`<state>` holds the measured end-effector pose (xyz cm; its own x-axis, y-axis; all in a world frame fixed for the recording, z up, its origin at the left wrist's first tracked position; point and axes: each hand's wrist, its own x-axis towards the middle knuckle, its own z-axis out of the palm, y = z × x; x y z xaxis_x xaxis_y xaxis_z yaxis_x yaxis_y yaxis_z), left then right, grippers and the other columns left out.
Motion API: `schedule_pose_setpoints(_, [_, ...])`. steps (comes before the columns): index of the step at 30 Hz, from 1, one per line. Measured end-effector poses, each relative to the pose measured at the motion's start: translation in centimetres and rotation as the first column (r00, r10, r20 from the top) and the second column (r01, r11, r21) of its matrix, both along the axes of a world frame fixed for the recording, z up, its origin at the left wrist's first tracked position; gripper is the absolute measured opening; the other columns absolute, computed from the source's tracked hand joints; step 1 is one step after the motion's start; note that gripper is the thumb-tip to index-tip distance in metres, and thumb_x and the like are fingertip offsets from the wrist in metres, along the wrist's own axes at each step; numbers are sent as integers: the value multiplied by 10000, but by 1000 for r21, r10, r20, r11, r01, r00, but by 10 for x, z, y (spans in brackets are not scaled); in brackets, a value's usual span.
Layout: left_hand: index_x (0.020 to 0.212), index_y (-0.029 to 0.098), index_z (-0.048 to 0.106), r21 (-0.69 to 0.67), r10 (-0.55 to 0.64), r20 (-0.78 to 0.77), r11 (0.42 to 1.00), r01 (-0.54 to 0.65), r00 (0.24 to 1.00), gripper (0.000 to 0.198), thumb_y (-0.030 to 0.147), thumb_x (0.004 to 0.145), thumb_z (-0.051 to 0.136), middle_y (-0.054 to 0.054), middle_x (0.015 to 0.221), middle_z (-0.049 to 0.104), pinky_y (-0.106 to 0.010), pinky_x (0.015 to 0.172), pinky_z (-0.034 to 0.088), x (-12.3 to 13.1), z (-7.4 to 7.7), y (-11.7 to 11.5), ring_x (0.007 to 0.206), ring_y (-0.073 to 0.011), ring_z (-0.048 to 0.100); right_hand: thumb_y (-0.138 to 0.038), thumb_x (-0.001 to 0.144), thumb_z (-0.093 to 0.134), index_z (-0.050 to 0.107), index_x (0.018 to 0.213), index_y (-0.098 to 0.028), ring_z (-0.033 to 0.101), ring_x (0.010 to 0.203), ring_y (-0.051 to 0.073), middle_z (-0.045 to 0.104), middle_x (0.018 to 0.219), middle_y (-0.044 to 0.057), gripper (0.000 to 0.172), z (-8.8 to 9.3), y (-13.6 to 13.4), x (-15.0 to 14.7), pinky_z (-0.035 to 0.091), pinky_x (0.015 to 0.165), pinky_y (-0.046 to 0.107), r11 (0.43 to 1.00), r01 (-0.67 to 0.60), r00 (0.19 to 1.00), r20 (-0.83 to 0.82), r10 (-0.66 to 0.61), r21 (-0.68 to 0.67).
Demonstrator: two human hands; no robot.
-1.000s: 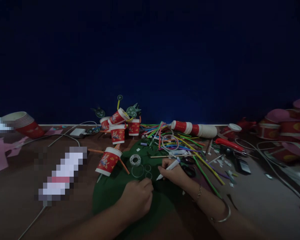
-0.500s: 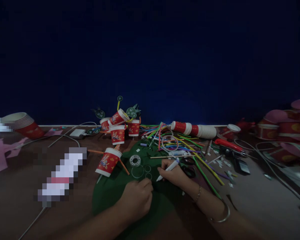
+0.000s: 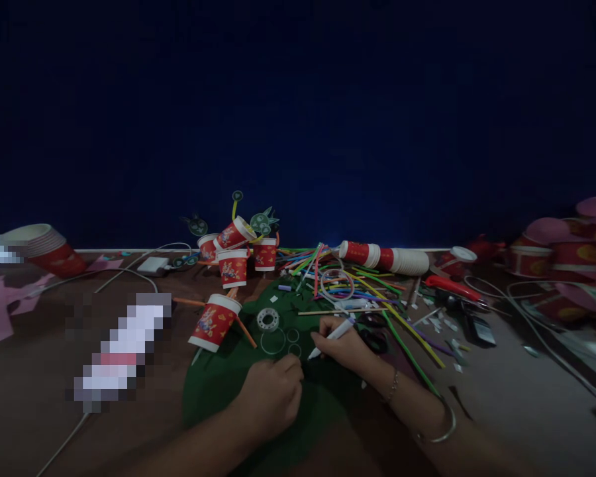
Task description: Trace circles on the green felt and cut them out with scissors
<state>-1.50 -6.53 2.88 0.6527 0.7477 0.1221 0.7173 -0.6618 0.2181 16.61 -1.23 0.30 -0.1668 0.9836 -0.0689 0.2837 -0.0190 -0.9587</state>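
Note:
My right hand (image 3: 345, 344) grips a white pen (image 3: 332, 336) with its tip down on a dark green sheet (image 3: 228, 384). Several drawn circles (image 3: 293, 335) show on the sheet just left of the tip. My left hand (image 3: 271, 397) rests curled on the sheet, fingers pressed together near the pen tip; whether it holds anything is hidden. A white tape roll (image 3: 267, 319) lies on the sheet beyond the circles.
A red paper cup (image 3: 213, 322) with orange straws lies tipped at the sheet's left. More red cups (image 3: 233, 266) stand behind. Coloured straws (image 3: 357, 285), a cup stack (image 3: 387, 257), black scissors (image 3: 375, 338) and a red cutter (image 3: 451, 287) spread to the right. Cables cross the table.
The pen tip has slid slightly left on the green sheet. My left hand has stayed put.

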Motion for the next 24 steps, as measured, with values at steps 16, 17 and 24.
schedule_pose_setpoints(16, [764,192,584,23,21,86,999,-23,996,178,94,752,436,-28,793,610,-217,571,428,-1,-3,-1,631,-122,577,-280,707,568,391,533,-216,488,409,104,460,428,-65,256,1,2,-1,312,407,203,995,39,998,42,-43,92])
schedule_pose_setpoints(17, [763,192,583,23,21,87,999,-23,996,176,94,753,436,-27,791,608,-216,572,429,-1,-3,-1,629,-122,575,-283,707,567,391,535,-216,490,411,104,460,432,-65,255,1,2,-1,315,411,205,994,46,998,44,-50,97])
schedule_pose_setpoints(24, [763,185,589,28,13,63,1000,-14,998,199,82,752,419,-30,790,610,-211,572,433,0,-2,-1,631,-118,575,-290,710,551,399,535,-216,469,421,106,480,425,-56,243,2,2,-2,325,436,212,989,90,993,59,-98,118])
